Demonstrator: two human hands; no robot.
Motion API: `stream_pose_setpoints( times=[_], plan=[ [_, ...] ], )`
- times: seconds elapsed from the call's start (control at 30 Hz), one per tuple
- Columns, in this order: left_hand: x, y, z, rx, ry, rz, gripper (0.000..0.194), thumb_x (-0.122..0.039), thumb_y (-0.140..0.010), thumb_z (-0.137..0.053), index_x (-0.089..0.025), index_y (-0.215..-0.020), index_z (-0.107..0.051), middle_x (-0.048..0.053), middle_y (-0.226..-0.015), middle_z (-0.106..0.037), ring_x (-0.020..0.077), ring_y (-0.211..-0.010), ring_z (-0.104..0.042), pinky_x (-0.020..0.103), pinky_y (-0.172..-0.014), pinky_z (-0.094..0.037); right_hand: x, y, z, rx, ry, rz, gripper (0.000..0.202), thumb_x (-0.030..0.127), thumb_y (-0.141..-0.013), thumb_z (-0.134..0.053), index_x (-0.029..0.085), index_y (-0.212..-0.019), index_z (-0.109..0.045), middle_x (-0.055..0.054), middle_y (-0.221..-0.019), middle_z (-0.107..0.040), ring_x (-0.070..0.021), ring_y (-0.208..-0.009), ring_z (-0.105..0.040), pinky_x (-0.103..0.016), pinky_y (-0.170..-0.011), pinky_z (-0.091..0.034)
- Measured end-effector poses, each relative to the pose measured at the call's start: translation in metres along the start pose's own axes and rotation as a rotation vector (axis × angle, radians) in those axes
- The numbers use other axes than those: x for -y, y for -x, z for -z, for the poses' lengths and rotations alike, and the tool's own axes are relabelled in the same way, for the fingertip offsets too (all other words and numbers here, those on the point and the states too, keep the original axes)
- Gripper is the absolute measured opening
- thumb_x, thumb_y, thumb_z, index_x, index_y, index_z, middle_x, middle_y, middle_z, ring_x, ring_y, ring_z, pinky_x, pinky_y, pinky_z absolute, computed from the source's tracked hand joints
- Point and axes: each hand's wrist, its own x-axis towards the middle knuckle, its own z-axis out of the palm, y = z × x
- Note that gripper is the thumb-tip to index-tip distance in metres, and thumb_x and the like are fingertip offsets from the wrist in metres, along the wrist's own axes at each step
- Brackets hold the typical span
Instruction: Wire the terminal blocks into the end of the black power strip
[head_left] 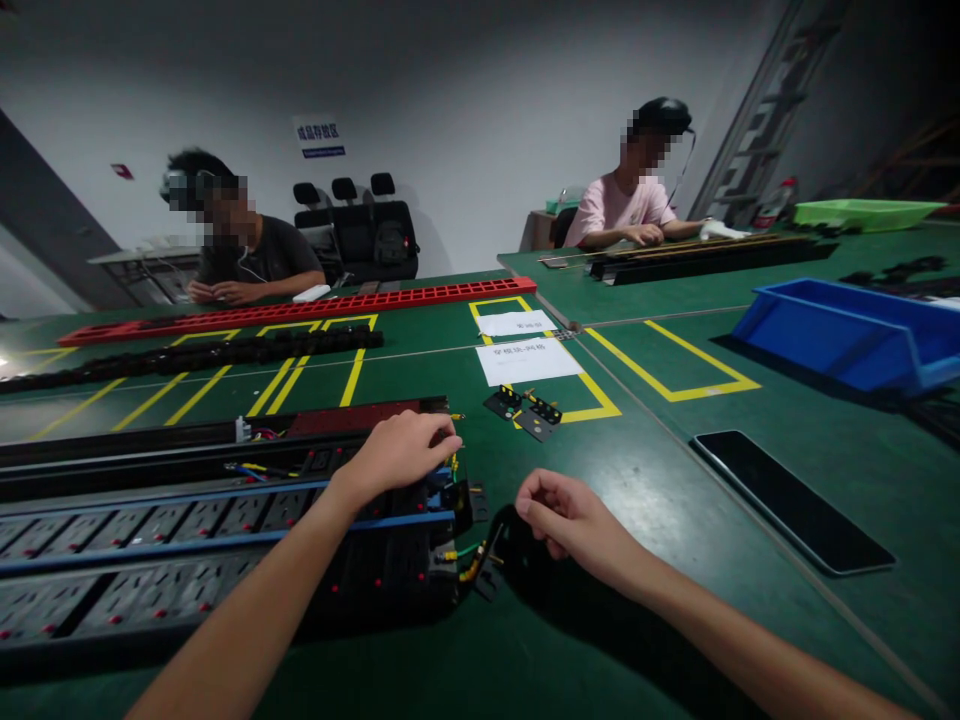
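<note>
Several long black power strips [172, 597] lie side by side at the left, with rows of sockets, red dots and blue edges. My left hand [405, 450] rests over their right ends, its fingers bent down and closed; what they grip is hidden. Yellow-tipped wires and a green wire [469, 551] stick out of the ends beside a small black end plate [487, 582]. Just right of these, my right hand [574, 515] is above the table with thumb and fingers curled together. Anything inside that pinch is too small or hidden to make out.
Black brackets [536, 420] lie beside white paper labels [529, 362] on the green table. A phone [791, 500] and a blue bin [847, 335] are at the right. A red slotted rail [300, 312] runs across the back. Two people [251, 255] sit opposite.
</note>
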Motion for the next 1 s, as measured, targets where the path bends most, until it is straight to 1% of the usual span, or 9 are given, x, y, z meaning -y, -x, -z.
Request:
stream_pose_setpoints(
  times=[0.13,0.3,0.5,0.67,0.77,0.87,1.0],
  plan=[
    [-0.0053,-0.0001,-0.0043,-0.018,-0.08,0.01,0.025,-0.043,-0.097,-0.054,-0.027,-0.1,-0.073,0.004,-0.093,-0.077,0.0244,-0.085,-0.07,0.032,-0.069,-0.043,-0.0019,-0.0001,-0.0013,0.002,-0.067,-0.034,0.029,0.048,-0.082,-0.067,0.021,-0.083,-0.056,0.002,-0.064,-0.053,-0.0097,-0.05,-0.044,-0.023,-0.043,-0.034],
    [-0.009,-0.0004,-0.0075,-0.044,-0.141,0.025,0.021,-0.036,-0.095,-0.054,-0.026,-0.097,-0.071,0.005,-0.09,-0.076,0.024,-0.083,-0.07,0.032,-0.068,-0.043,-0.0013,0.0003,-0.002,0.0,-0.069,-0.026,0.027,0.046,-0.083,-0.066,0.021,-0.083,-0.057,0.002,-0.064,-0.052,-0.0098,-0.051,-0.044,-0.023,-0.043,-0.034],
    [-0.0057,0.0013,-0.0083,-0.061,-0.107,0.075,0.017,-0.032,-0.091,-0.054,-0.026,-0.094,-0.068,0.003,-0.089,-0.075,0.0235,-0.08,-0.068,0.031,-0.064,-0.039,-0.0024,0.0006,-0.0022,0.013,-0.054,0.002,0.024,0.043,-0.085,-0.066,0.02,-0.083,-0.058,0.002,-0.065,-0.052,-0.0097,-0.051,-0.045,-0.023,-0.043,-0.035],
    [-0.0059,0.0004,-0.0101,-0.053,-0.094,0.023,0.018,-0.029,-0.092,-0.05,-0.024,-0.094,-0.067,0.005,-0.088,-0.074,0.0227,-0.079,-0.067,0.032,-0.065,-0.039,-0.0041,0.0008,-0.0019,0.02,-0.072,0.009,0.023,0.042,-0.086,-0.066,0.02,-0.084,-0.058,0.002,-0.066,-0.052,-0.0095,-0.051,-0.044,-0.023,-0.043,-0.035],
    [-0.0053,-0.0006,-0.0101,-0.059,-0.056,-0.009,0.016,-0.026,-0.091,-0.051,-0.022,-0.09,-0.067,0.005,-0.084,-0.073,0.0211,-0.078,-0.067,0.032,-0.068,-0.041,-0.0035,0.0016,-0.0014,0.024,-0.067,0.016,0.023,0.042,-0.086,-0.066,0.02,-0.084,-0.058,0.003,-0.066,-0.052,-0.0091,-0.051,-0.043,-0.023,-0.043,-0.035],
    [-0.0039,-0.001,-0.0086,-0.069,-0.024,-0.013,0.016,-0.024,-0.089,-0.053,-0.021,-0.088,-0.068,0.005,-0.083,-0.073,0.0201,-0.077,-0.067,0.032,-0.07,-0.043,-0.0027,0.0024,-0.0013,0.023,-0.062,0.017,0.024,0.043,-0.086,-0.066,0.02,-0.084,-0.058,0.002,-0.066,-0.052,-0.0092,-0.051,-0.043,-0.023,-0.043,-0.035],
    [-0.0032,-0.0002,-0.0072,-0.061,-0.018,-0.01,0.017,-0.026,-0.09,-0.052,-0.021,-0.09,-0.069,0.005,-0.085,-0.074,0.0205,-0.078,-0.067,0.031,-0.069,-0.044,-0.0031,0.0028,-0.0017,0.021,-0.059,0.005,0.025,0.044,-0.087,-0.065,0.02,-0.084,-0.058,0.002,-0.066,-0.051,-0.0099,-0.052,-0.044,-0.023,-0.044,-0.035]
  ],
)
